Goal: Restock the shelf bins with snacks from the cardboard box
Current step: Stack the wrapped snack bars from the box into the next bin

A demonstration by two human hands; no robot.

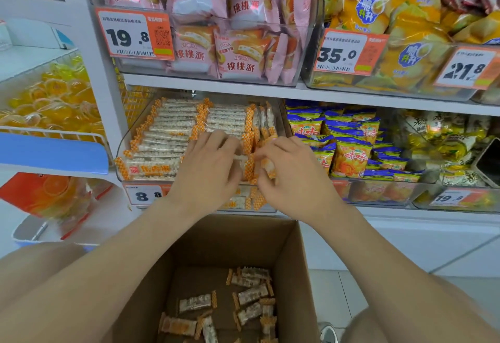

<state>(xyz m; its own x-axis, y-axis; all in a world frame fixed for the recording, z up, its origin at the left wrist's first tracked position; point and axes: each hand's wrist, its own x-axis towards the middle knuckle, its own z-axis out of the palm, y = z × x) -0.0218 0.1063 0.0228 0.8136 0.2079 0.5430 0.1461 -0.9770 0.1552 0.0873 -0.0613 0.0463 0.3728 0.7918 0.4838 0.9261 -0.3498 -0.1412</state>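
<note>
- both hands are in the clear bin (121,150) on the middle shelf, meeting at its right end.
- right hand (293,173) pinches a few upright snack bars (266,166) with curled fingers.
- left hand (208,165) lies knuckles-up, fingertips bent onto the same cluster; i cannot tell if it holds one.
- stacked bars (173,129) lie flat, long axis left to right across the bin.
- leftover bars (251,295) lie scattered at all angles in the cardboard box (297,275), directly below the wrists and towards its right side, so the right hand is likely nearer.

Cardboard box (243,240) partly off-frame below
</note>
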